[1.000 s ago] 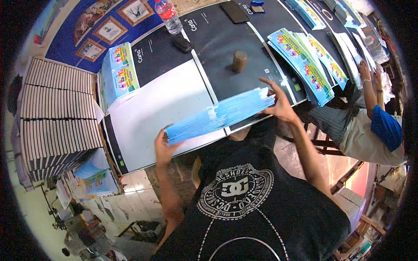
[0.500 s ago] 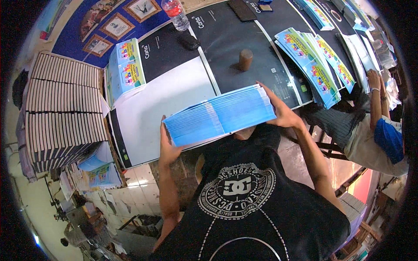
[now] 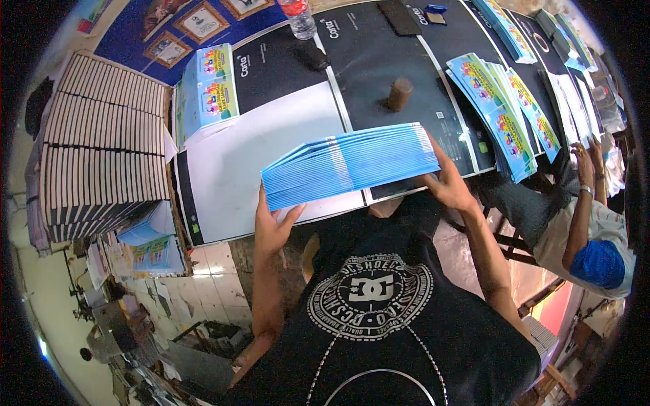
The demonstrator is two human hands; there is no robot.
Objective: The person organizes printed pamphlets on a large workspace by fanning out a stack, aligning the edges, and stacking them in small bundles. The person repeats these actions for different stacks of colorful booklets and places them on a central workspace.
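Note:
A thick stack of blue printed sheets point(image 3: 386, 159), its layered edges facing me, spans the space between my hands over the near edge of the table. My left hand point(image 3: 274, 227) grips the stack's left end, thumb at the lower corner and fingers along the side. At the other end my right hand point(image 3: 450, 186) holds the right side, its thumb underneath near the lower corner. Beneath the stack lies a large white sheet point(image 3: 264, 142) on the black tabletop. A brown cylindrical block point(image 3: 399, 93) stands just beyond the stack.
Tall piles of bound books point(image 3: 101, 155) rise at the left. Colourful printed covers point(image 3: 210, 88) lie beside the white sheet, and more fanned covers point(image 3: 491, 108) lie at the right. A water bottle point(image 3: 298, 17) stands at the back. Another person's hands point(image 3: 588, 162) work at the far right.
The stack has turned so its layered edges show more evenly, with less slant. My left thumb has shifted in below its lower corner. The whole view has moved slightly.

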